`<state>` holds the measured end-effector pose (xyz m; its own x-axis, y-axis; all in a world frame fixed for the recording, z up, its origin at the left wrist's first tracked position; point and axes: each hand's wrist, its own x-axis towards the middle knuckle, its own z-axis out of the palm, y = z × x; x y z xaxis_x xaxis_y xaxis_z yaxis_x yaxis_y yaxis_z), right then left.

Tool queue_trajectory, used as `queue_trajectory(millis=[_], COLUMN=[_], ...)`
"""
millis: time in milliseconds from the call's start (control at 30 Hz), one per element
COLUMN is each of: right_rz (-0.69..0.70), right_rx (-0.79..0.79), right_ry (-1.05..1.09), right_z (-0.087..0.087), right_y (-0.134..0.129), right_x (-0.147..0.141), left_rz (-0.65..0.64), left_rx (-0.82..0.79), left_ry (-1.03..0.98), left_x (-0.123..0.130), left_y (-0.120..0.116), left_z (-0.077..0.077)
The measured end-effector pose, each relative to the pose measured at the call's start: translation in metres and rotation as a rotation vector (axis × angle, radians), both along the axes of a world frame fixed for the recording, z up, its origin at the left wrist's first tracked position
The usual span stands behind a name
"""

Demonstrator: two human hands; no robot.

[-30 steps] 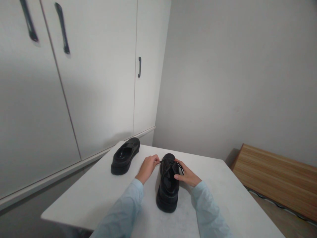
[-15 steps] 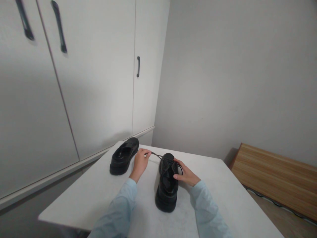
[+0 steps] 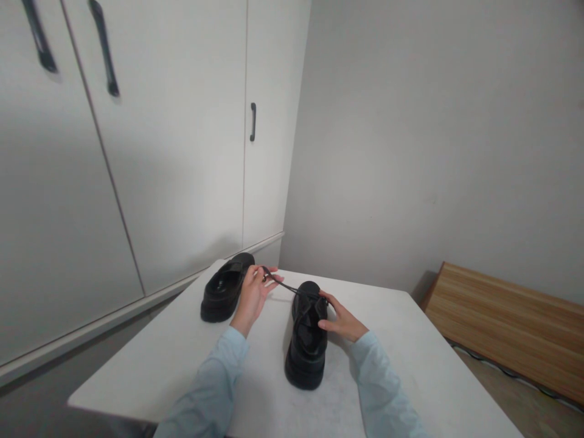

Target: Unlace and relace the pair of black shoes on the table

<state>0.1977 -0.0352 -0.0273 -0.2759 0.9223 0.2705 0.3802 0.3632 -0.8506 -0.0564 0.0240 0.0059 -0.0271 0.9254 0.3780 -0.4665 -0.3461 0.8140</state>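
A black shoe with a thick sole stands upright on the white table, its heel towards me. From its front a dark shoelace stretches left to my left hand, whose fingers are closed on it, some of them extended. My right hand grips the right side of the shoe, thumb at the inner edge of the opening and fingers on the outside. The second black shoe stands further left, partly behind my left hand.
The white table sits beside a white cabinet with dark handles on the left. A grey wall rises behind. At the right is a low wooden board with a dark cable along its lower edge.
My left hand has moved slightly left and up, drawing the lace out longer. The lace loop by my right hand has been pulled in. The shoe stays in place.
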Motion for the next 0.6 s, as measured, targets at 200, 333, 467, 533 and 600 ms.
queue_trajectory(millis=[200,333,467,533,600], right_rz=[-0.003,0.000,-0.003,-0.003,0.000], right_rx=[-0.012,-0.014,-0.011,-0.012,-0.011], right_ry=[-0.004,0.002,0.006,0.003,0.001], right_z=[0.002,0.003,0.002,0.002,0.002], right_y=[-0.001,-0.002,-0.001,-0.001,-0.001], right_x=[-0.001,-0.002,-0.002,-0.002,-0.002], left_rz=[0.161,0.357,0.490,0.570,0.641], left_rx=[0.144,0.274,0.429,0.512,0.567], left_ry=[0.217,0.490,0.725,0.791,0.827], left_x=[-0.002,-0.001,-0.001,-0.001,-0.002], left_y=[-0.006,-0.011,-0.015,-0.017,-0.017], left_z=[0.009,0.011,0.008,0.005,0.003])
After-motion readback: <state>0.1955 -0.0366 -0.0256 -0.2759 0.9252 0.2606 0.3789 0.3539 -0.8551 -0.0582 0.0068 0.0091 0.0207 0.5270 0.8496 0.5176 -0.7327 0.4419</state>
